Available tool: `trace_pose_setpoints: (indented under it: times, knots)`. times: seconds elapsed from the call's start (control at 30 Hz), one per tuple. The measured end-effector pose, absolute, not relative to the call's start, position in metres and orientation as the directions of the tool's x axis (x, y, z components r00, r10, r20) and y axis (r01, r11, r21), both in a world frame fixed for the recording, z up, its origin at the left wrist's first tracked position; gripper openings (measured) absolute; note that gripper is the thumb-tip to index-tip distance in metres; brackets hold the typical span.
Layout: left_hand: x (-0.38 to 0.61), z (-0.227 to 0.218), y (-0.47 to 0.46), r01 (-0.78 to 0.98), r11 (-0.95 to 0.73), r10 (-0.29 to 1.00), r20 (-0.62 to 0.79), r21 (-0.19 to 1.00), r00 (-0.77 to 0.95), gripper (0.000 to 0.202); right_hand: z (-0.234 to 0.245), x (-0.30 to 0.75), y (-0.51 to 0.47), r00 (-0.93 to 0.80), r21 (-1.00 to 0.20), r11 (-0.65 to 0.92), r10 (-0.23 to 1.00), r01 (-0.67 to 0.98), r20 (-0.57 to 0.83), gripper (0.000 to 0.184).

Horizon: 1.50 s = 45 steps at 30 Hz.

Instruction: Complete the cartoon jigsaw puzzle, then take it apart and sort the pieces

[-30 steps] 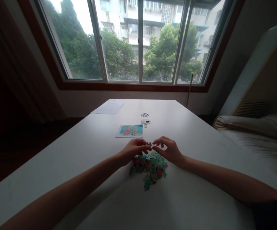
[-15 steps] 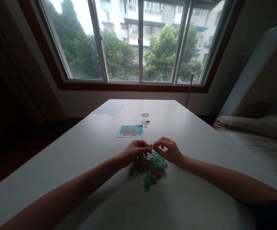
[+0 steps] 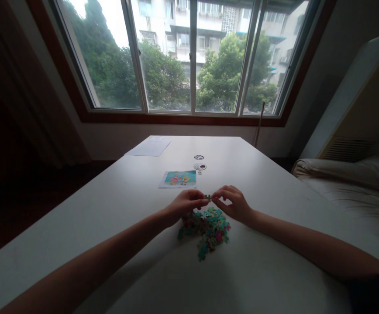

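Note:
A heap of colourful jigsaw pieces (image 3: pixel 206 230) lies on the white table (image 3: pixel 117 205) in front of me. Just above its far edge my left hand (image 3: pixel 184 204) and my right hand (image 3: pixel 232 202) meet fingertip to fingertip, both pinched on small puzzle pieces (image 3: pixel 208 197) held between them. Whether it is one piece or two joined I cannot make out.
A cartoon reference picture (image 3: pixel 178 179) lies beyond the hands. Two small round objects (image 3: pixel 199 166) and a white sheet of paper (image 3: pixel 149 146) lie farther back. A bed with pale bedding (image 3: pixel 346 183) stands to the right, a large window (image 3: pixel 189 56) ahead.
Both hands stay pinched together over the heap, shifting only slightly; the right hand's fingers have adjusted a little on the piece.

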State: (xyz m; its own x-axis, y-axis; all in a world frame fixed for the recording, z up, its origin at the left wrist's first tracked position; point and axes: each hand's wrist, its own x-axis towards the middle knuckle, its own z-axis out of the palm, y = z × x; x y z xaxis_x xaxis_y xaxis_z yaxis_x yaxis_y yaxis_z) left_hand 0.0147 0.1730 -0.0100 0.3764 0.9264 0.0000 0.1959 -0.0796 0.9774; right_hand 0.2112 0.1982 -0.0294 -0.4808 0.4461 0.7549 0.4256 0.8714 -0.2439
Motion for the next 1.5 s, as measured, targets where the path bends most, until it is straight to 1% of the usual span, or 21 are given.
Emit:
trace_pose_setpoints:
  times: [0.07,0.1,0.2,0.27,0.33,0.4,0.53,0.67,0.77,0.9,1.0,1.1,1.2,1.27,1.37,1.5]
  knots:
    - [0.009,-0.010,0.178,0.297,-0.212,0.921,0.088,0.931,0.380,0.022,-0.030,0.214,0.206,-0.448,-0.239,0.861,0.448,0.449,0.774,0.007]
    - [0.004,-0.011,0.182,0.366,-0.294,0.909,0.139,0.883,0.394,0.021,-0.030,0.216,0.210,-0.429,-0.239,0.854,0.451,0.462,0.783,0.008]
    - [-0.011,-0.014,0.191,0.562,-0.481,0.862,0.244,0.673,0.445,0.016,-0.026,0.220,0.226,-0.364,-0.260,0.833,0.465,0.488,0.807,0.009]
    - [-0.021,-0.019,0.194,0.637,-0.556,0.829,0.302,0.534,0.470,0.012,-0.023,0.222,0.234,-0.323,-0.282,0.823,0.474,0.493,0.819,0.009]
    - [-0.028,-0.027,0.193,0.690,-0.595,0.803,0.355,0.413,0.479,0.011,-0.020,0.223,0.239,-0.287,-0.302,0.814,0.482,0.496,0.828,0.009]
    - [-0.034,-0.035,0.190,0.741,-0.579,0.807,0.371,0.341,0.459,0.014,-0.019,0.224,0.241,-0.264,-0.320,0.805,0.493,0.499,0.829,0.009]
    - [-0.034,-0.045,0.182,0.777,-0.549,0.825,0.353,0.308,0.442,0.015,-0.019,0.226,0.242,-0.250,-0.342,0.800,0.507,0.494,0.825,0.010]
    - [-0.025,-0.042,0.174,0.782,-0.553,0.824,0.328,0.288,0.462,0.016,-0.020,0.227,0.242,-0.245,-0.355,0.792,0.520,0.496,0.818,0.011]
    - [-0.018,-0.039,0.168,0.774,-0.568,0.818,0.303,0.282,0.490,0.018,-0.019,0.226,0.241,-0.245,-0.360,0.793,0.522,0.491,0.817,0.011]
    - [-0.014,-0.040,0.162,0.759,-0.585,0.807,0.303,0.286,0.507,0.018,-0.017,0.227,0.241,-0.270,-0.353,0.794,0.527,0.494,0.806,0.011]
    - [-0.013,-0.041,0.162,0.753,-0.586,0.806,0.308,0.300,0.505,0.018,-0.016,0.226,0.249,-0.342,-0.346,0.764,0.579,0.545,0.740,0.012]
    - [-0.014,-0.041,0.163,0.750,-0.585,0.807,0.312,0.309,0.501,0.018,-0.021,0.222,0.269,-0.403,-0.359,0.702,0.671,0.615,0.622,0.013]
    - [-0.014,-0.041,0.163,0.749,-0.586,0.807,0.308,0.309,0.504,0.018,-0.030,0.212,0.296,-0.390,-0.411,0.585,0.793,0.699,0.468,0.015]
    - [-0.015,-0.041,0.162,0.753,-0.584,0.808,0.303,0.304,0.505,0.018,-0.037,0.203,0.315,-0.361,-0.425,0.539,0.827,0.727,0.431,0.017]
    - [-0.017,-0.040,0.162,0.771,-0.579,0.808,0.311,0.265,0.500,0.017,-0.044,0.192,0.338,-0.336,-0.428,0.501,0.851,0.752,0.404,0.020]
    - [-0.026,-0.039,0.169,0.839,-0.523,0.818,0.368,0.152,0.443,0.015,-0.049,0.184,0.356,-0.343,-0.416,0.473,0.872,0.777,0.349,0.016]
